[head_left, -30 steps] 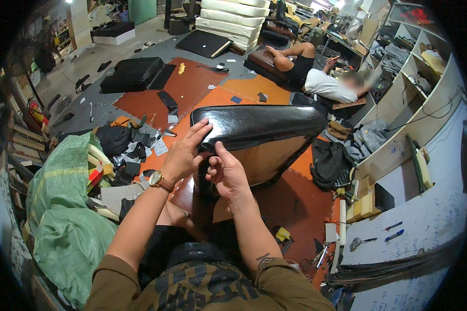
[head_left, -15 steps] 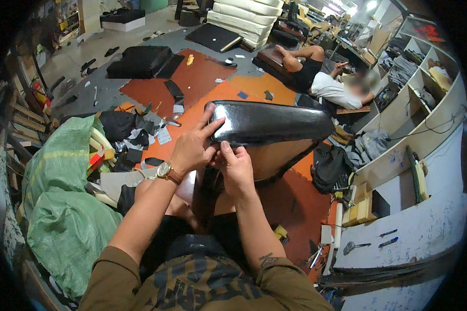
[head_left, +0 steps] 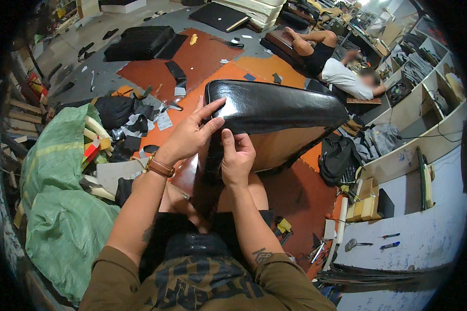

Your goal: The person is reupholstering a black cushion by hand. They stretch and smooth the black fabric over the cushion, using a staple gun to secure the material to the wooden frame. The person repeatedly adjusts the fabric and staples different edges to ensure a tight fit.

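An upholstered furniture piece (head_left: 280, 103) stands tilted in front of me by my knees. Glossy black leather covers its top, and a bare tan panel (head_left: 280, 147) shows on the side below. My left hand (head_left: 192, 129) rests on the near left corner, index finger and thumb stretched out against the leather; its other fingers are partly hidden behind the corner. Just below, my right hand (head_left: 237, 155) is closed at the lower edge of the leather cover, thumb up against that edge and fingers curled. What lies inside those curled fingers is hidden.
A green woven sack (head_left: 62, 207) with foam scraps bulges at my left. Beyond the piece, a person in a white shirt (head_left: 342, 78) lies on the floor. Shelving (head_left: 415, 140) runs along the right, with a black bag (head_left: 337, 160) beside it. Black cushions (head_left: 140, 42) and scraps lie farther off.
The view has shifted, and the upholstered piece shows larger and higher. My left fingers have drawn together from a wider spread. My right thumb has moved slightly along the leather's lower edge.
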Tool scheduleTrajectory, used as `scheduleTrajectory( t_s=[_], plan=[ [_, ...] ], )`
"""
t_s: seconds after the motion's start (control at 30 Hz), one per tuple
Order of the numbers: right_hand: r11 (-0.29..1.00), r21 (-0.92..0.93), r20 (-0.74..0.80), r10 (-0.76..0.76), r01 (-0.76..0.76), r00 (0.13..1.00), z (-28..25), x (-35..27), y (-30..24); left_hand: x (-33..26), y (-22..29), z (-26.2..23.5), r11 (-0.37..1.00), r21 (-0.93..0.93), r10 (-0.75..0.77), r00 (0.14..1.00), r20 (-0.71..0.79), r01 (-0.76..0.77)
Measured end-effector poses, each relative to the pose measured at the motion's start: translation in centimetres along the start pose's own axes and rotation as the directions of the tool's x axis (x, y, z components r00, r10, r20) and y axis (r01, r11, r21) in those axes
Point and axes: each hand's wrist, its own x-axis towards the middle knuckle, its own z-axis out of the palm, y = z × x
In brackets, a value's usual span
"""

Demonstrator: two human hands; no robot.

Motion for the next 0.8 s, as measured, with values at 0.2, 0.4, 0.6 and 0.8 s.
scheduleTrajectory(
  t_s=[0.2, 0.4, 0.6, 0.8],
  plan=[
    [0.834, -0.459, -0.122, -0.400, 0.306, 0.908, -0.8, 1.0, 0.3, 0.9, -0.4, -1.5, 0.999, 0.010, 0.037, 0.999, 0.038, -0.037],
    [0.679, -0.592, 0.037, -0.516, 0.435, 0.856, -1.1, 2.0, 0.4, 1.6, 0.8, -2.0, 0.999, 0.031, -0.042, 0.995, 0.089, 0.039],
    [0.468, -0.728, 0.121, -0.632, 0.501, 0.766, 0.1, 1.6, -0.7, 1.1, 1.1, -2.4, 0.997, 0.017, -0.075, 0.990, 0.117, 0.074],
    [0.623, -0.624, 0.066, -0.558, 0.471, 0.827, 0.4, 0.9, 0.9, 0.8, 2.0, -1.7, 0.995, -0.037, -0.089, 0.993, 0.078, 0.092]
  ],
)
